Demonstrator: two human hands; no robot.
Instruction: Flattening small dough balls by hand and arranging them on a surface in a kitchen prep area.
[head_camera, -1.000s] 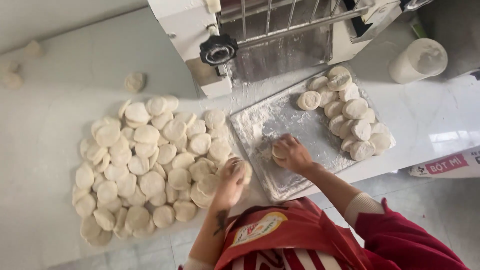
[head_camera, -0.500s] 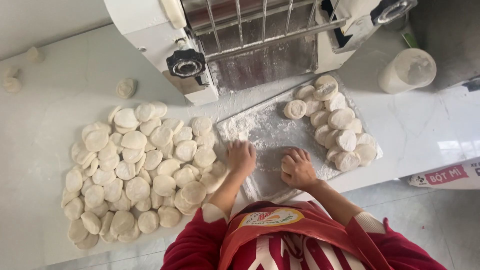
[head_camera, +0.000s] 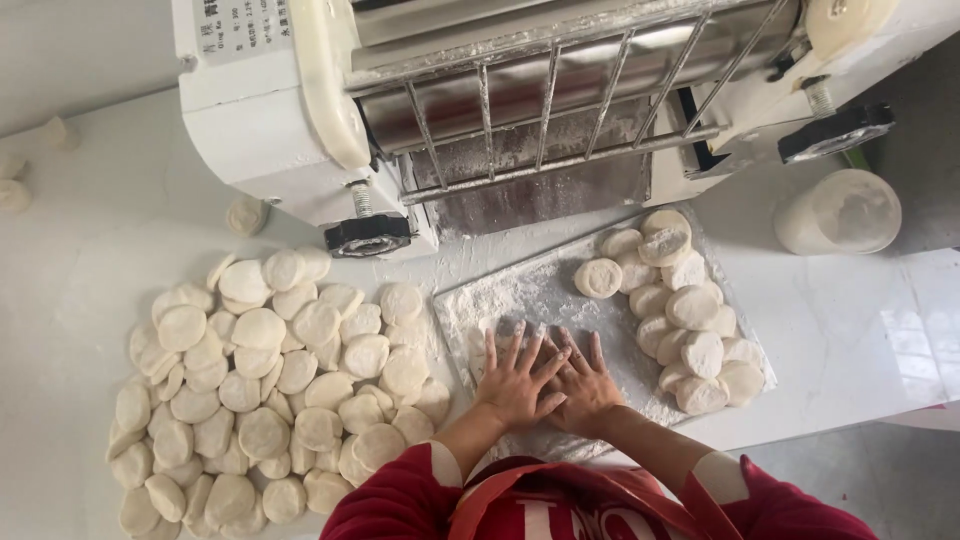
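My left hand (head_camera: 515, 378) and my right hand (head_camera: 583, 383) lie flat, side by side and partly overlapping, palms down on a flour-dusted board (head_camera: 560, 290). The fingers of both are spread. Whatever is under the palms is hidden. A small heap of round flattened dough pieces (head_camera: 690, 310) sits on the right part of the board, apart from my hands. To the left of the board, a large pile of similar dough rounds (head_camera: 270, 370) covers the white counter.
A white dough-rolling machine (head_camera: 520, 110) with a metal guard grid stands right behind the board. A white floury cup (head_camera: 840, 210) is at the right. One lone dough piece (head_camera: 247, 215) lies by the machine's left foot. The counter's front edge runs near my body.
My left hand left the big pile and came onto the board. Both hands have met at the board's middle and now press flat together. The view has moved closer.
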